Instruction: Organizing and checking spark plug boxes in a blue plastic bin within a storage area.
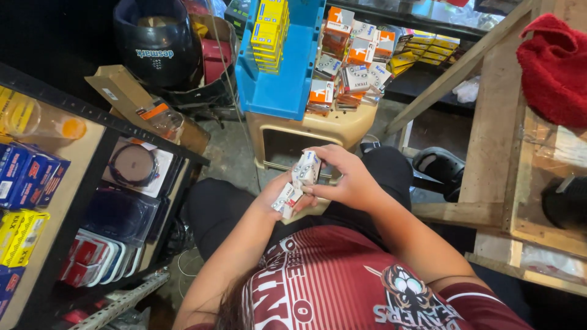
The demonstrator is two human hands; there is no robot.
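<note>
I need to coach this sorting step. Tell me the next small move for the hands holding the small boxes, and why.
Probably set the small white box in the right hand onto the pile of small boxes on the beige stool ahead. Both hands are full: the left hand grips another small box, and similar boxes already lie stacked on that stool beside the blue tray.

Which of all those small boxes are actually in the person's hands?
The white boxes with blue and red ends, held between left hand and right hand; the others lie piled on the beige stool.
</note>
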